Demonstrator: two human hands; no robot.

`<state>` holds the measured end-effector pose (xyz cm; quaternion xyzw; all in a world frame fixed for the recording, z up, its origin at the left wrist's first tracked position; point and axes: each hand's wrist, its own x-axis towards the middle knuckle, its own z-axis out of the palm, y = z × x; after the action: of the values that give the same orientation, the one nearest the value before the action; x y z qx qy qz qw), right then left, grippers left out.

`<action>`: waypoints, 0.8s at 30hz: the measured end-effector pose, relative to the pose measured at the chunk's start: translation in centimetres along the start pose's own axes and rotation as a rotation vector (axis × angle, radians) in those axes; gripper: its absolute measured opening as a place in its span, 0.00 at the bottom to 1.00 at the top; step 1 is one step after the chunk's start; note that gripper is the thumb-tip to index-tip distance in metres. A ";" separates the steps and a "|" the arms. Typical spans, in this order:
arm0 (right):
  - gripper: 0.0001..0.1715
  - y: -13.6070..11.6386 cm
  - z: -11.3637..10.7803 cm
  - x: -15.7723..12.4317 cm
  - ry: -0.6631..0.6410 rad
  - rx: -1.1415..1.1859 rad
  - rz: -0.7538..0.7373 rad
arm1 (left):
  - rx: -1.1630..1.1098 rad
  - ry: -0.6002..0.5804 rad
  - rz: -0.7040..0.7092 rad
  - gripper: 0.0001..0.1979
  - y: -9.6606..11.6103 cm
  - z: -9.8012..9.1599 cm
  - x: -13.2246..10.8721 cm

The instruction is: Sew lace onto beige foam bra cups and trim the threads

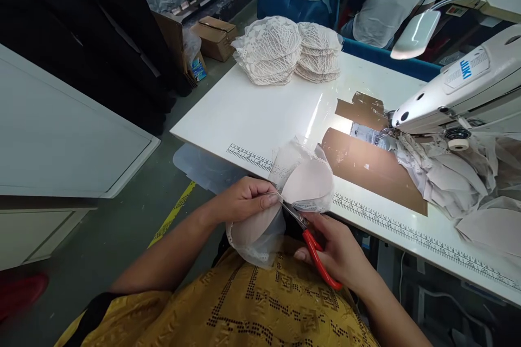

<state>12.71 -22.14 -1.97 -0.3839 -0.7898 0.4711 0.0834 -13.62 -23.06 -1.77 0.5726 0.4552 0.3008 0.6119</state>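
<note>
Between my hands is a pale lace bra piece with padded cups (308, 183), one cup resting on the table's front edge and the other hanging toward my lap. My left hand (250, 200) pinches the piece where the two cups meet. In my right hand (331, 246) are scissors with red handles (315, 255). Their blades point left and meet the fabric right beside my left fingertips. Whether the blades are parted there is too small to tell.
A white JUKI sewing machine (459, 81) stands at the right, with pale sewn pieces (451, 179) heaped beside it. Two stacks of lace cups (271, 51) lie at the table's far end. Brown cardboard (366, 168) covers part of the tabletop. A person (391, 0) is behind.
</note>
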 end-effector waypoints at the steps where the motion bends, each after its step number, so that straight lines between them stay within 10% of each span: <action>1: 0.36 0.1 -0.1 -0.1 -0.005 -0.009 0.010 | 0.000 0.024 0.006 0.19 0.0 -0.1 -0.1; 24: 0.26 -0.4 0.7 1.1 -0.035 -0.085 -0.027 | 0.047 -0.005 0.100 0.18 0.4 -0.6 -0.3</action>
<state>11.35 -21.97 -2.31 -0.3678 -0.8155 0.4428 0.0595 -14.22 -23.01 -1.32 0.6096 0.4312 0.3189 0.5838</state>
